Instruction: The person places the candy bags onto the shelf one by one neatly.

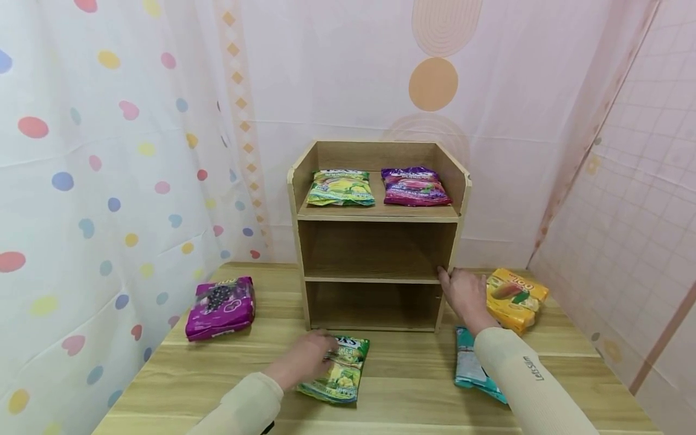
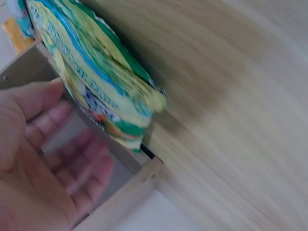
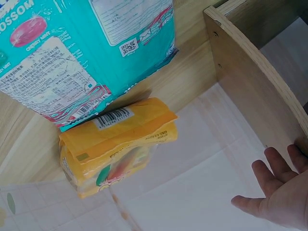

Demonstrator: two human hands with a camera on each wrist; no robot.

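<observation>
A green and yellow candy bag (image 1: 346, 376) lies on the table before the small wooden shelf (image 1: 377, 215). My left hand (image 1: 306, 361) is at the bag's left edge. In the left wrist view its fingers are loosely bent, a little blurred, with nothing gripped; the thumb tip is close to the bag (image 2: 91, 62), and contact is unclear. At the shelf's right side is my right hand (image 1: 465, 296), its fingertips by the front edge of the side panel. The right wrist view shows those fingers (image 3: 276, 168) spread and fairly straight against or near the panel (image 3: 260, 82).
On the shelf's top board lie a yellow-green candy bag (image 1: 341, 188) and a purple one (image 1: 414, 186). A purple grape-pictured pack (image 1: 222, 307) sits at left. To the right are a yellow mango-pictured pack (image 1: 513, 299) and a teal bag (image 1: 472, 365), partly behind my right sleeve.
</observation>
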